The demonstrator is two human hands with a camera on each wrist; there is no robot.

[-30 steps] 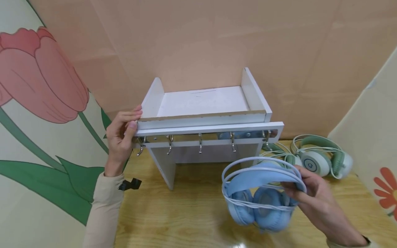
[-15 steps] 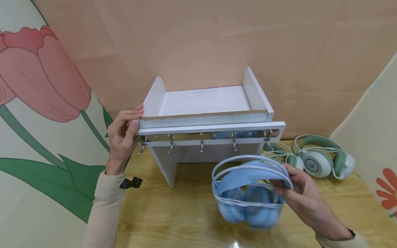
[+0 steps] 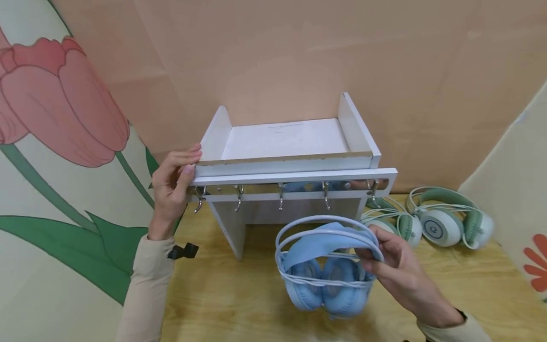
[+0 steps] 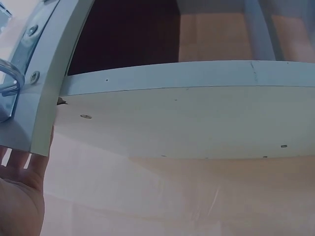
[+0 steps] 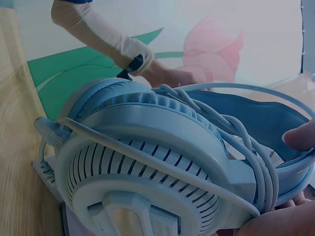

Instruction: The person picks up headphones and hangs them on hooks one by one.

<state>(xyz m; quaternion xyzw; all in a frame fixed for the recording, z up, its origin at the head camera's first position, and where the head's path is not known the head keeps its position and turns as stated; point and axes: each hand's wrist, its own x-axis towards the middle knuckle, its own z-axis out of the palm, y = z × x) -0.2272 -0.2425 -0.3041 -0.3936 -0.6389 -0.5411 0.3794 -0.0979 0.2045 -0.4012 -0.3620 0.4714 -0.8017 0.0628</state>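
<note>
Light-blue headphones (image 3: 326,270) with their cable wound around them hang from my right hand (image 3: 399,273), which grips the right side of the headband in front of the rack. The right wrist view shows one slotted ear cup (image 5: 142,167) up close, with the thumb on the band. A white rack (image 3: 295,178) with a top shelf stands on the table, a row of metal hooks (image 3: 280,195) along its front rail. My left hand (image 3: 173,190) holds the rail's left end, thumb in front and fingers behind; in the left wrist view its fingers sit partly hidden behind the rail's end.
Green-and-white headphones (image 3: 448,221) with wound cables lie on the wooden table (image 3: 222,299) right of the rack, with another green pair (image 3: 399,223) beside them. A tulip-painted panel (image 3: 64,104) stands at left, another panel (image 3: 519,190) at right, and a peach-coloured backdrop (image 3: 273,57) behind.
My right hand has carried the blue headphones leftward, to before the rack's right half. The left hand keeps its hold on the rail. The view has shifted slightly.
</note>
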